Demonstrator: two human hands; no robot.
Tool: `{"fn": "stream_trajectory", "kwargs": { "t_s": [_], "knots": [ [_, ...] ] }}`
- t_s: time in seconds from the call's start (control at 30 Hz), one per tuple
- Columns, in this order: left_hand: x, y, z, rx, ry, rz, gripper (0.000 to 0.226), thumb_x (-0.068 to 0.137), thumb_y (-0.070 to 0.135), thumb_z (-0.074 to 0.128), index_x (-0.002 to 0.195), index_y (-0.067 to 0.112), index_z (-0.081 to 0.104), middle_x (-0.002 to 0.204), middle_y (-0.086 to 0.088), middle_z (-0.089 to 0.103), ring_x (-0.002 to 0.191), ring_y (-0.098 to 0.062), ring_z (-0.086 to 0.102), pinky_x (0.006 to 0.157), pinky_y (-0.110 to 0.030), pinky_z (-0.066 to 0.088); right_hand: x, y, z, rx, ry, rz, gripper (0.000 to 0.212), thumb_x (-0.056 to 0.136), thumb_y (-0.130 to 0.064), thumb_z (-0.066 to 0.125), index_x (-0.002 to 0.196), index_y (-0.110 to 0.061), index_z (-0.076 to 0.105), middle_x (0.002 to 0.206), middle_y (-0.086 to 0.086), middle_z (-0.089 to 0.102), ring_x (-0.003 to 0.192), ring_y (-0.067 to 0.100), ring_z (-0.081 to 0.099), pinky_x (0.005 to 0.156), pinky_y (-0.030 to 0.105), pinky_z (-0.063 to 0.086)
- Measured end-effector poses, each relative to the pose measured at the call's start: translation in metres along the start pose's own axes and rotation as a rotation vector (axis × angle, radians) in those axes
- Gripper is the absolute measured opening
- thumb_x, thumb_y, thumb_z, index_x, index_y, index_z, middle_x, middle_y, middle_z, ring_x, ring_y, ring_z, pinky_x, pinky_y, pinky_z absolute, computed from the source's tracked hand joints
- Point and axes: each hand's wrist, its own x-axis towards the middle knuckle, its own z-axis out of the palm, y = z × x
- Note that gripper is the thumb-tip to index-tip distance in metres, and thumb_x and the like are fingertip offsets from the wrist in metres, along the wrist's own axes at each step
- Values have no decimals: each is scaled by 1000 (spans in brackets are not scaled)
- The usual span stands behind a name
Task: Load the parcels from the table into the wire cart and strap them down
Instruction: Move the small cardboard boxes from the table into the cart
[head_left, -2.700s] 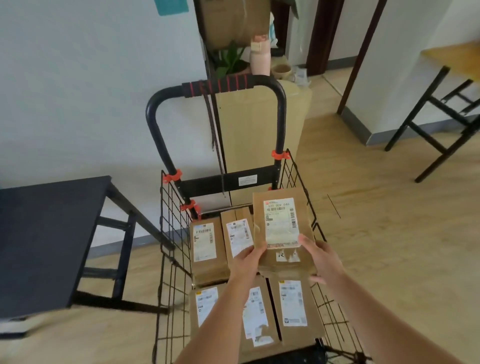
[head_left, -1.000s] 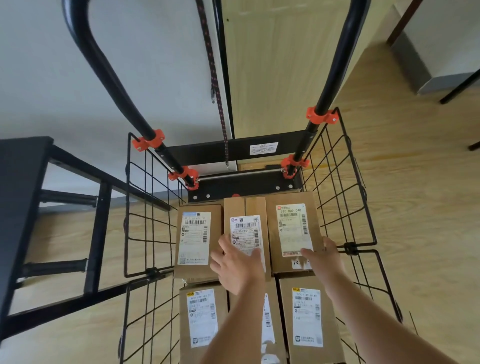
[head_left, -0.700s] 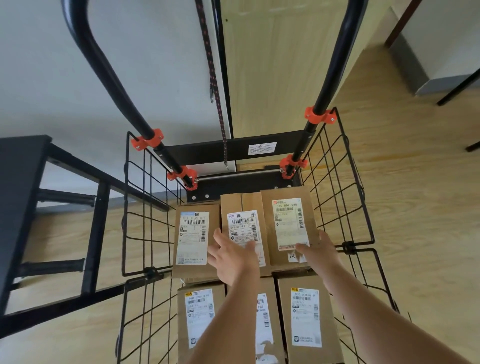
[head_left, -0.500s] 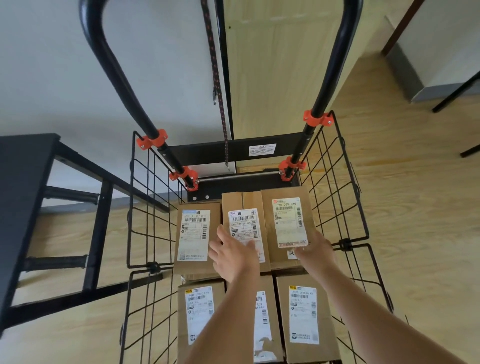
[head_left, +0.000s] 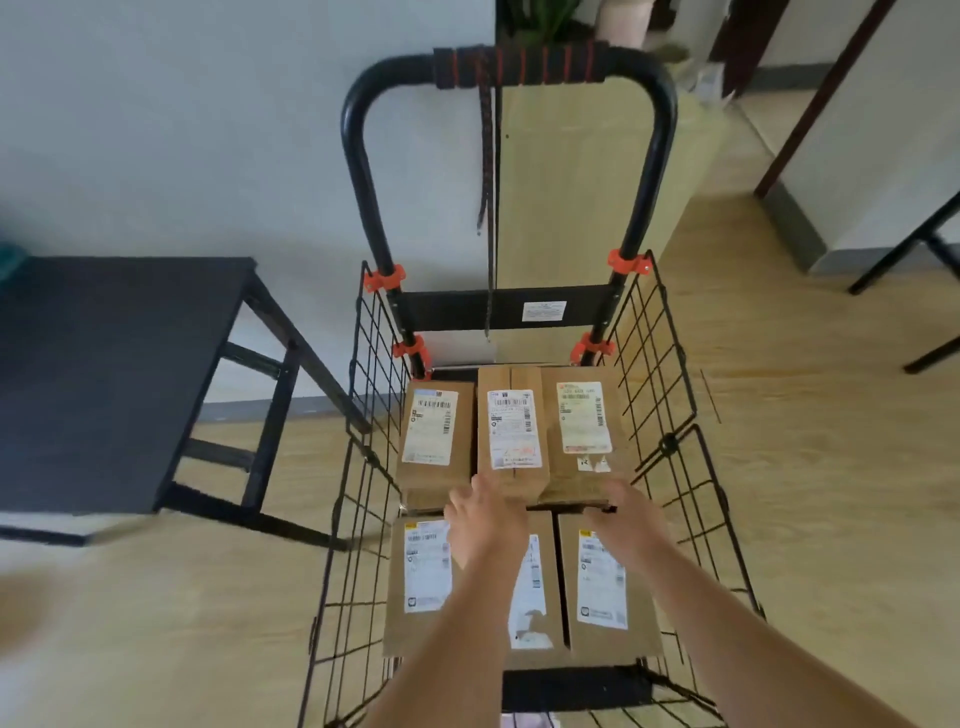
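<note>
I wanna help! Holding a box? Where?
Nothing looks gripped. The left hand lies open on the middle parcel at its near end; the right hand touches the right parcel at its near edge.

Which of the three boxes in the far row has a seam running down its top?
The middle box of the far row: a lengthwise seam splits its top, while the left box and right box show unbroken cardboard.
</note>
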Motion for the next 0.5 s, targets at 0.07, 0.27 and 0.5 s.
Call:
{"fn": "stream_trajectory", "kwargs": {
  "t_s": [0.07, 0.27, 0.5],
  "knots": [
    [-24, -14, -7, 8, -10, 14, 54, 91, 18, 55, 142, 22, 36, 141, -6, 40, 128, -25, 39, 99, -40, 44, -29, -3, 0, -18, 1, -21, 40, 94, -22, 56, 134, -19, 52, 80, -10, 57, 59, 11, 57, 54, 29, 50],
    [-87, -54, -36, 61, 16, 59, 50, 90, 18, 58, 138, 22, 42, 138, -5, 44, 125, -23, 43, 102, -36, 43, -100, -16, 2, -130, -22, -150, 31, 96, -19, 57, 126, -12, 58, 113, 3, 67, 100, 20, 65, 88, 37, 55],
    [-123, -88, -90, 53, 65, 91, 39, 91, 20, 58, 130, 22, 52, 130, -3, 51, 116, -23, 51, 96, -34, 48, -157, -58, -2, -273, 3, -282, 34, 95, -17, 53, 127, -28, 57, 110, -8, 63, 74, 5, 57, 65, 26, 54]
  ]
}}
